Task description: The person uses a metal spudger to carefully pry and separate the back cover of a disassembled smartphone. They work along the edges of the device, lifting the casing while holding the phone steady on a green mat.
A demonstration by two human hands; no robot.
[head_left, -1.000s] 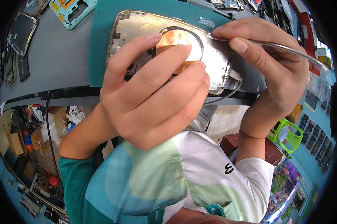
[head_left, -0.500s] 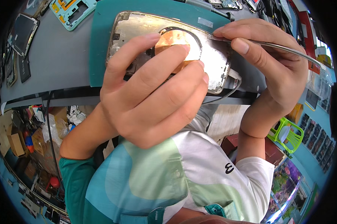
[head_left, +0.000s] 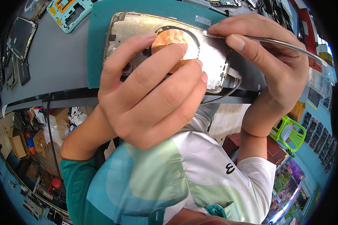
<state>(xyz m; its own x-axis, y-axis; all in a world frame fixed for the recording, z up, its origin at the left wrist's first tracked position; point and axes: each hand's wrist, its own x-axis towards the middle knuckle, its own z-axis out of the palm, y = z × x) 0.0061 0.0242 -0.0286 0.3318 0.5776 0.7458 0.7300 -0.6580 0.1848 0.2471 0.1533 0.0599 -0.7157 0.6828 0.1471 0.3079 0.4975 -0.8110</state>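
A silvery metal phone frame (head_left: 210, 69) lies on a green mat (head_left: 96, 48), bearing a round copper-coloured sheet (head_left: 172, 37) inside a dark ring. My left hand (head_left: 150, 90) is curled over the frame's near side, its fingertips at the copper sheet and the bare metal; the thumb is hidden. Between thumb and fingers, my right hand (head_left: 266, 48) pinches a slim metal pry tool (head_left: 273, 40). Its flat tip is at the frame's far edge, right of the copper sheet. By the frame's right end is a white cable plug (head_left: 234, 74).
A light-blue phone mid-frame (head_left: 69, 15) and a dark phone screen (head_left: 23, 37) lie at the left of the grey bench (head_left: 56, 71). A dark rod-shaped tool (head_left: 210, 6) crosses the mat's far side. To the lower right stands a green plastic stool (head_left: 294, 135).
The pry tool's tip has shifted slightly left along the frame's far edge, with my right hand following. The left hand stays on the frame, and the whole view has moved a little.
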